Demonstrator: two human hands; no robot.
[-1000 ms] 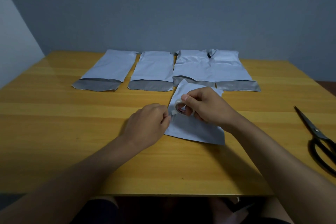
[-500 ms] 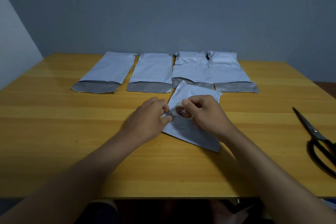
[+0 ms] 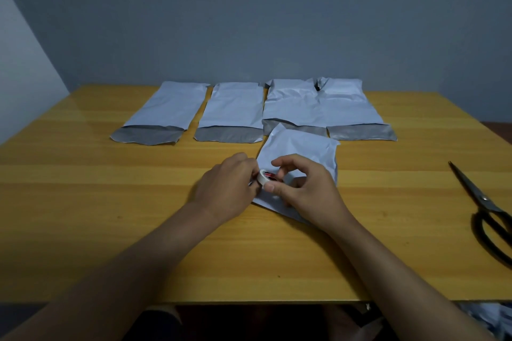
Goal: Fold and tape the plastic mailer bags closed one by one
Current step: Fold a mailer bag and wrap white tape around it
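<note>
Mailer bag (image 3: 302, 147) lies folded mid-surface (image 3: 110, 202), just before four open mailers (image 3: 235, 108). Right hand (image 3: 304, 191) pinches a tape roll (image 3: 264, 176) above it — left hand (image 3: 227, 188) pinches at the roll's edge. Scissors (image 3: 482, 202) lie well apart, right.

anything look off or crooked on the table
The folded mailer under the hands lies askew, its far corner overlapping the flap of the third bag in the row. The third and fourth bags overlap.
</note>
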